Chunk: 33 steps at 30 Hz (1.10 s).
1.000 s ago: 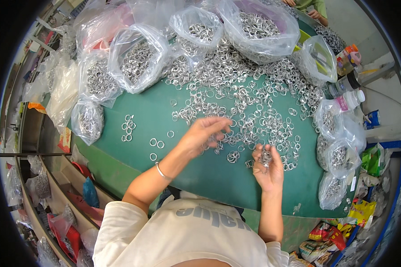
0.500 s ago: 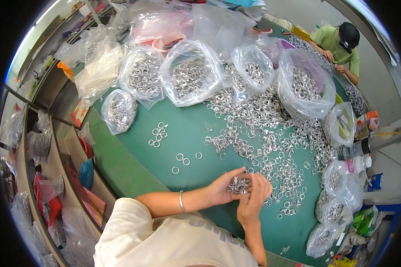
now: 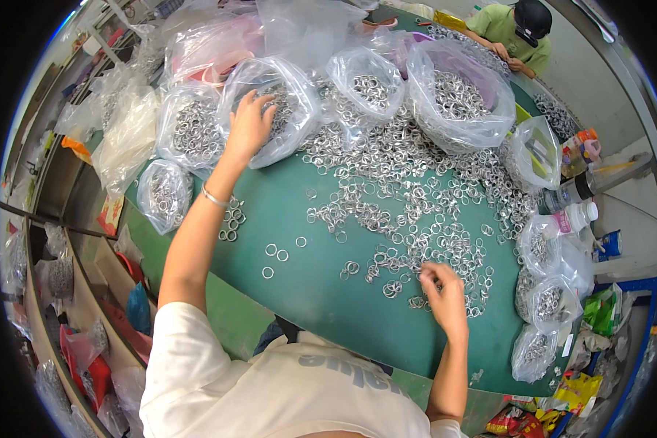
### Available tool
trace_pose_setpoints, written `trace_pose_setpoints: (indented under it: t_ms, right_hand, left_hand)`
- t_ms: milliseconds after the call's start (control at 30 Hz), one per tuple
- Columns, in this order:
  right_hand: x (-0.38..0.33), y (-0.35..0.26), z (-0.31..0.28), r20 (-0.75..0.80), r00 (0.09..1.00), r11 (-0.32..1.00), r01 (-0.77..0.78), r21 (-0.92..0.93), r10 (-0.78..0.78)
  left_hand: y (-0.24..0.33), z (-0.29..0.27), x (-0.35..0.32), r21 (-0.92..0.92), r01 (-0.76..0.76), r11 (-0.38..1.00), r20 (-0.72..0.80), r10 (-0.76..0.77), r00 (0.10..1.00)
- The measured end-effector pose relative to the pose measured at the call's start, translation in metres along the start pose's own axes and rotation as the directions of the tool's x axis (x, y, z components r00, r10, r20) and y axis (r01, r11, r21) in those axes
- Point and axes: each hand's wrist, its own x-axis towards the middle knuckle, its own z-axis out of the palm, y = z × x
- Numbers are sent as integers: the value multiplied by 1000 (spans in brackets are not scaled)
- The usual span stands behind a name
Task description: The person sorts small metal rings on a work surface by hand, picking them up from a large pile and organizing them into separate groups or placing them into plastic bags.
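My left hand [image 3: 250, 125] reaches into the mouth of a large clear plastic bag [image 3: 310, 120] of metal rings. Its fingers are spread, and nothing shows in them. On the green table [image 3: 314, 292], my right hand [image 3: 445, 293] is at the near edge of a loose spread of silver rings [image 3: 445, 244]. Its fingers are curled, with their tips close together at the rings; whether one is pinched there is hidden. Small clumps of rings [image 3: 391, 289] lie left of that hand. Farther left are a few single rings [image 3: 268, 272] and a little group [image 3: 232, 219] beside my left forearm.
More ring-filled bags [image 3: 193, 128] line the table's far side, and smaller ones [image 3: 547, 303] stand along the right edge. A white bottle [image 3: 577, 217] stands at the right. Across the table a person in green [image 3: 507, 36] works. Shelves [image 3: 87, 321] hold bags at left.
My hands were together around a handful of rings and are now apart. The left has gone far left to the bag without that handful; the right is down at the loose rings. The view has shifted.
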Motion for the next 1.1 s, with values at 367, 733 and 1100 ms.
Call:
trace_pose_setpoints:
  t_ms: [367,733,1100]
  right_hand:
    - [75,11,45,56,976,867,212,-451,-210]
    - [11,22,-14,147,979,989,136,56,-143]
    - [100,44,5,-258,910,871,181,-457,-324]
  left_hand:
    - [174,95,-105,-403,-529,747,257,647,718]
    - [131,18,-169,-529,-512,677,433,734,523]
    - [187,101,-116,-329,-585,741,362,671,647]
